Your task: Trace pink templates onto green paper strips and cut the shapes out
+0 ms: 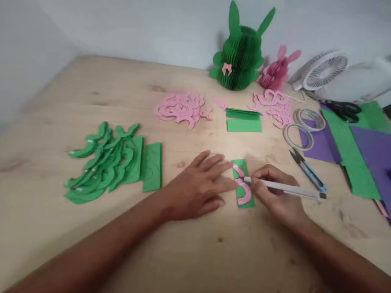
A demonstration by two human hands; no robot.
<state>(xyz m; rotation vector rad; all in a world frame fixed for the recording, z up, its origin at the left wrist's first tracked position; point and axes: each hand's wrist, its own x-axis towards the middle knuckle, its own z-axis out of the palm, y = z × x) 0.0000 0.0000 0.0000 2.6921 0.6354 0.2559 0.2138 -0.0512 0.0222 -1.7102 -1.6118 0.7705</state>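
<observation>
Well in from the counter's (183, 252) back edge, a pink shape (248, 196) lies on a green card (243, 163). The left hand (200, 188), fingers spread, touches it, seemingly to stop slipping; the right hand (276, 193) pinches a white pen (287, 187) low, probably for control.

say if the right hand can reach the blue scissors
Probably yes: the blue scissors lie close by, uncovered, though the right hand holds a pen it might need to put down.

No text, label, brand, number or sign could be read in the head view, whether on the white pen (284, 187), the 2 tape rolls (320, 121), the blue snips (312, 173), the white fan (326, 72) or the purple paper (374, 152).
</observation>
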